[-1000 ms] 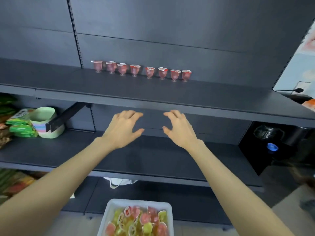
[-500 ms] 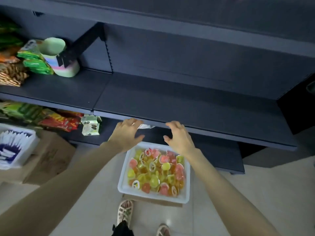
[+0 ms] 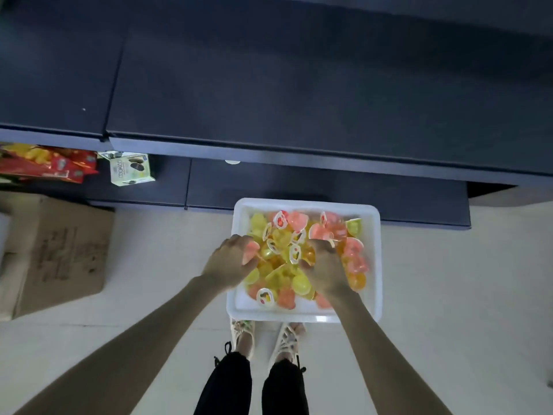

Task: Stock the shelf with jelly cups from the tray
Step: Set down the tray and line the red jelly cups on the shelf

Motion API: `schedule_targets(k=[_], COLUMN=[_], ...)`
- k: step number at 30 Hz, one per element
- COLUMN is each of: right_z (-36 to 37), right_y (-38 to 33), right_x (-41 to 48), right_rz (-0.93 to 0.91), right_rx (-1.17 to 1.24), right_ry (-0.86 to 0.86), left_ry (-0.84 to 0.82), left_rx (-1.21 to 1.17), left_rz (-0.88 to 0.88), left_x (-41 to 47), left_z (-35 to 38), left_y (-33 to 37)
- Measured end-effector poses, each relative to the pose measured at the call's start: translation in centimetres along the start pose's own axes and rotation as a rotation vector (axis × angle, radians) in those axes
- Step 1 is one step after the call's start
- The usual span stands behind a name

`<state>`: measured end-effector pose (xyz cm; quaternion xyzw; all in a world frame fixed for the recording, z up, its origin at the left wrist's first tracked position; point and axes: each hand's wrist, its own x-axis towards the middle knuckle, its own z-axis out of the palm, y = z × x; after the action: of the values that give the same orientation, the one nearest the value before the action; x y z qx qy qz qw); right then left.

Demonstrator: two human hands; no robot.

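A white tray (image 3: 305,204) sits on the floor below the dark shelf (image 3: 299,94), piled with several yellow, orange and pink jelly cups (image 3: 279,275). Both my hands are down in the pile. My left hand (image 3: 229,263) is at the tray's left side, with fingers and thumb curled round a pink jelly cup (image 3: 250,253). My right hand (image 3: 326,272) is in the middle-right of the pile, fingertips buried among the cups; its grip is hidden. The row of cups on the upper shelf is out of view.
A cardboard box (image 3: 59,250) lies on the floor at left. Red snack bags (image 3: 45,164) and a small cookie box (image 3: 130,169) sit on the bottom shelf at left. My feet (image 3: 242,335) stand right behind the tray.
The view has tilted from the shelves down to the floor. Both hands dropped from in front of the shelf edge into the tray, and the left hand has closed round a pink cup.
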<state>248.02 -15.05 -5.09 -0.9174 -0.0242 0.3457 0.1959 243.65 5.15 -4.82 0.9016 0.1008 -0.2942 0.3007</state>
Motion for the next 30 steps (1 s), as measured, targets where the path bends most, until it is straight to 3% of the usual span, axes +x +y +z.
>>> schedule_targets(k=[5, 14, 19, 25, 30], right_z=[4.4, 9.9, 11.1, 10.9, 11.4], right_y=[2.6, 4.8, 5.4, 4.6, 4.7], right_x=[4.8, 11.9, 14.7, 16.0, 15.8], right_rz=[0.076, 0.031, 0.004, 0.147, 0.092], right_rx=[0.084, 0.208, 0.161, 0.231, 0.222], right_ry=[0.016, 0.106, 0.184, 0.204, 0.208], left_ry=[-0.021, 0.149, 0.174, 0.13, 0.123], left_rx=[-0.113, -0.381, -0.393, -0.346, -0.428], left_rz=[-0.047, -0.282, -0.35, -0.425, -0.54], left_x=[4.4, 8.9, 9.4, 10.6, 11.4], left_z=[5.1, 14.1, 15.7, 15.7, 15.6], left_y=[-3.3, -4.6, -4.5, -3.8, -4.0])
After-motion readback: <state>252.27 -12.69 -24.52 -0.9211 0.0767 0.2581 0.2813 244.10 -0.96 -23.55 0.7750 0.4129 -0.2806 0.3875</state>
